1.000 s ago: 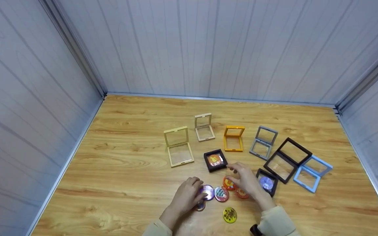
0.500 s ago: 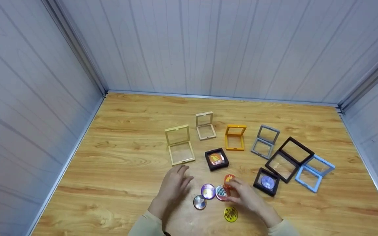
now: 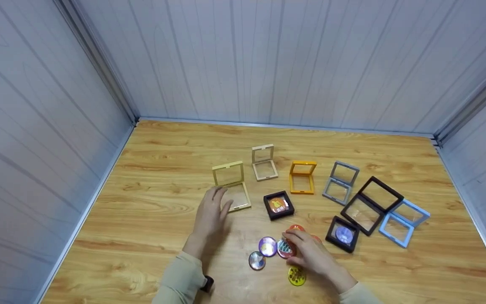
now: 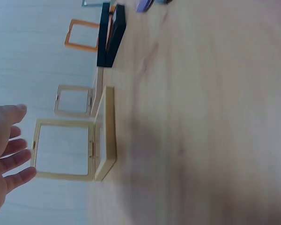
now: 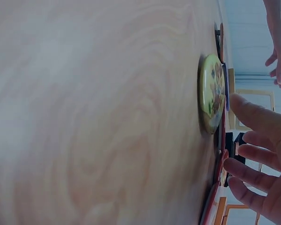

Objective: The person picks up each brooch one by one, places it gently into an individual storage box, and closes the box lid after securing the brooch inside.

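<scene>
My left hand point(image 3: 210, 211) hovers at the front left of a pale yellow display frame point(image 3: 227, 165), which stands with its lid raised. Its fingers are loosely spread and hold nothing, as the left wrist view shows too. Relaxed fingers of my right hand point(image 3: 314, 253) reach over a cluster of round button badges. Beneath its fingertips lies a red badge with a tree picture point(image 3: 284, 248), partly covered. Around it are a purple badge point(image 3: 268, 246), a silvery badge point(image 3: 257, 260), a yellow badge point(image 5: 211, 93) under the thumb side, and an orange-red badge point(image 3: 296, 227).
Two black frames hold badges, one orange point(image 3: 278, 205), one bluish purple point(image 3: 344, 234). Farther back stand unfolded frames: beige point(image 3: 263, 147), orange point(image 3: 303, 163), grey point(image 3: 341, 182), large black point(image 3: 381, 209) and light blue point(image 3: 406, 244). Panel walls point(image 3: 243, 63) enclose the wooden table point(image 3: 150, 177).
My left hand has left the badges and moved forward and left to the pale yellow frame. My right hand has shifted left and nearer, over the tree badge.
</scene>
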The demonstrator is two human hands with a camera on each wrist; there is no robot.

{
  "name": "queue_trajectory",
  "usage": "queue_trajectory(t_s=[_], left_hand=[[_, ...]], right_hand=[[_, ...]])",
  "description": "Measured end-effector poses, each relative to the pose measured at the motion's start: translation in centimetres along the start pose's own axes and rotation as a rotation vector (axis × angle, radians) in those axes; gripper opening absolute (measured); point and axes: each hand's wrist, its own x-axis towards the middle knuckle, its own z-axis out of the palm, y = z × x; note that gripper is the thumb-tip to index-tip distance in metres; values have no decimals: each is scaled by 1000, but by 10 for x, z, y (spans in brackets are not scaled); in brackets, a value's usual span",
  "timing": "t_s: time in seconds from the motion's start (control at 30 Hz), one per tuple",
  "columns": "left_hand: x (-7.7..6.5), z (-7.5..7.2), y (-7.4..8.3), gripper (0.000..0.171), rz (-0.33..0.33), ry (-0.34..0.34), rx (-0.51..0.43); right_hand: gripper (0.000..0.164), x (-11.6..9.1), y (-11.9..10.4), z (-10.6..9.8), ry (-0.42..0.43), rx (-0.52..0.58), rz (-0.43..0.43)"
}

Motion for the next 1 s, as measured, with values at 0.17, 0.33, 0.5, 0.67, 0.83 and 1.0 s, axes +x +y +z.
queue_trajectory(t_s=[0.17, 0.33, 0.5, 0.67, 0.83, 1.0], left_hand=[[14, -1, -8, 39, -62, -4, 21], [28, 0, -17, 45, -81, -11, 45], [36, 2, -27, 48, -104, -16, 70], [39, 6, -35, 46, -157, -48, 48], [41, 9, -39, 42, -220, -84, 11], [44, 10, -39, 40, -248, -108, -10]], right_hand=[[65, 2, 1, 0, -36, -10, -11], [64, 3, 3, 1, -89, -10, -2], [63, 3, 4, 2, -78, -25, -11], [61, 2, 4, 3, -66, -33, -20], [57, 1, 4, 3, -69, -36, -10], [52, 3, 3, 2, -84, -26, 10]])
